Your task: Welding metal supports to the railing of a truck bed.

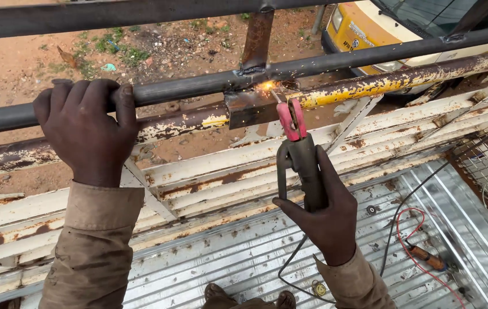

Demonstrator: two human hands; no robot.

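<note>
Welding one joint with two hands busy.
Your left hand (86, 129) gripped one dark pipe (198, 87); your right hand (324, 209) clasped one electrode holder (296, 146), sparks (267, 86) flying.

left hand (86, 129): on dark steel pipe (198, 87), left of weld joint
right hand (324, 209): below joint, holding red-jawed electrode holder (295, 143)
orange-handled screwdriver (427, 258): on corrugated metal sheet (244, 263), right of the right hand

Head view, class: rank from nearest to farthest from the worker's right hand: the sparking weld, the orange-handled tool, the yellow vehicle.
From the right hand:
1. Sparking weld, straight above the hand on the dark pipe.
2. Orange-handled tool, lower right on the corrugated metal sheet.
3. Yellow vehicle, top right beyond the rails.
</note>
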